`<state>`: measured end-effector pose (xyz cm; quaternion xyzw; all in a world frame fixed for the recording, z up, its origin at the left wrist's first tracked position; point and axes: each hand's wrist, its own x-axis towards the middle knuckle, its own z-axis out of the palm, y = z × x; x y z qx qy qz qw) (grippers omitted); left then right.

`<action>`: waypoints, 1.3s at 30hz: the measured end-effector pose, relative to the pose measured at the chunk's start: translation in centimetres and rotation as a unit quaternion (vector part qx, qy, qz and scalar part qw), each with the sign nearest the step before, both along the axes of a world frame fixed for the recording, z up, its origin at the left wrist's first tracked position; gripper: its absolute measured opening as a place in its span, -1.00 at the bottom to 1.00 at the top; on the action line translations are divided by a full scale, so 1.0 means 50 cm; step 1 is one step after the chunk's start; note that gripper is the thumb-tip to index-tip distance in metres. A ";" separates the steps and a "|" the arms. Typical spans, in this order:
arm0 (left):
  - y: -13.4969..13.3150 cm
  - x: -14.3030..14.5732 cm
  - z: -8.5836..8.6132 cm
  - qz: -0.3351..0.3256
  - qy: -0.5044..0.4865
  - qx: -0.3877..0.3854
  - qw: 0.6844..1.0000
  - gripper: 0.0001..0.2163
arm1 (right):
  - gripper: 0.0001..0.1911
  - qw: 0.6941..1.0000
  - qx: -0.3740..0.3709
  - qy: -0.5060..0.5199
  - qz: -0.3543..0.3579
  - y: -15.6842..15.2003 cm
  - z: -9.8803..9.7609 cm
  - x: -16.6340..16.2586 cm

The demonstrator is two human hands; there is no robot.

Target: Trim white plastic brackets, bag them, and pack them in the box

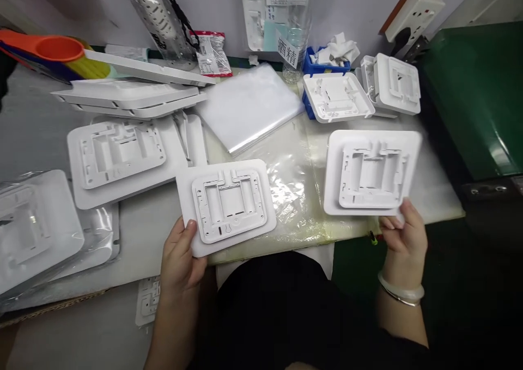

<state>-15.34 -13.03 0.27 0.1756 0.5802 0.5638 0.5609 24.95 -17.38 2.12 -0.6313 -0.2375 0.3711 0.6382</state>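
Observation:
My left hand (182,255) grips the lower left corner of a white plastic housing (232,201), thumb on its face and fingers behind. The housing is tilted a little, its recessed middle with several slots facing me. My right hand (402,231) pinches the lower right corner of a similar white panel (372,174), held above the table's front edge. A bracelet is on my right wrist. Between the two pieces lies clear plastic film on the table. Left of my left hand rests another white housing (122,152) of the same kind.
A stack of white panels (134,95) stands at the back left, with bagged ones (36,228) in front. Flat clear bags (253,105) lie at the centre back. White covers (339,97) lean by a blue bin (309,65). A labelled bottle (292,43) stands against the wall.

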 end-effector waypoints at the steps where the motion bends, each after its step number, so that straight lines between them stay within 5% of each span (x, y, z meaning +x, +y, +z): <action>1: -0.001 0.000 -0.005 -0.003 0.000 -0.001 1.000 -0.52 | -0.55 0.999 -0.028 -0.008 0.026 0.000 -0.010 -0.005; 6: 0.004 0.002 -0.015 -0.009 0.004 0.009 1.000 -0.55 | -0.61 0.980 -0.133 -0.092 0.114 -0.001 -0.067 -0.039; 10: 0.006 0.004 -0.011 -0.009 0.007 0.012 1.000 -0.57 | -0.67 0.949 -0.121 -0.287 0.046 0.001 -0.065 -0.065; 13: 0.005 0.005 -0.007 -0.005 0.011 0.017 1.000 -0.60 | -0.74 0.837 -0.053 -0.530 0.123 0.011 -0.044 -0.096; 16: 0.002 0.003 -0.006 -0.014 0.016 0.020 1.000 -0.62 | -0.66 0.729 0.007 -0.628 0.271 0.028 -0.040 -0.133; 20: -0.003 0.001 -0.010 -0.027 0.017 0.027 0.999 -0.61 | -0.56 0.655 0.013 -0.692 0.303 0.045 -0.055 -0.163; 26: -0.004 -0.002 -0.014 -0.032 0.016 0.028 0.999 -0.56 | -0.65 0.679 0.030 -0.660 0.320 0.060 -0.041 -0.142; 29: -0.002 -0.002 -0.008 -0.041 0.000 0.037 0.998 -0.60 | -0.60 0.692 -0.058 -0.678 0.241 0.091 -0.025 -0.120; 34: -0.002 0.008 0.001 -0.042 -0.040 0.044 0.997 -0.68 | -0.46 0.659 -0.247 -0.685 0.190 0.159 -0.029 -0.094; 39: -0.008 0.022 0.002 0.000 -0.080 0.033 0.996 -0.68 | -0.47 0.657 -0.280 -0.672 0.196 0.174 -0.036 -0.085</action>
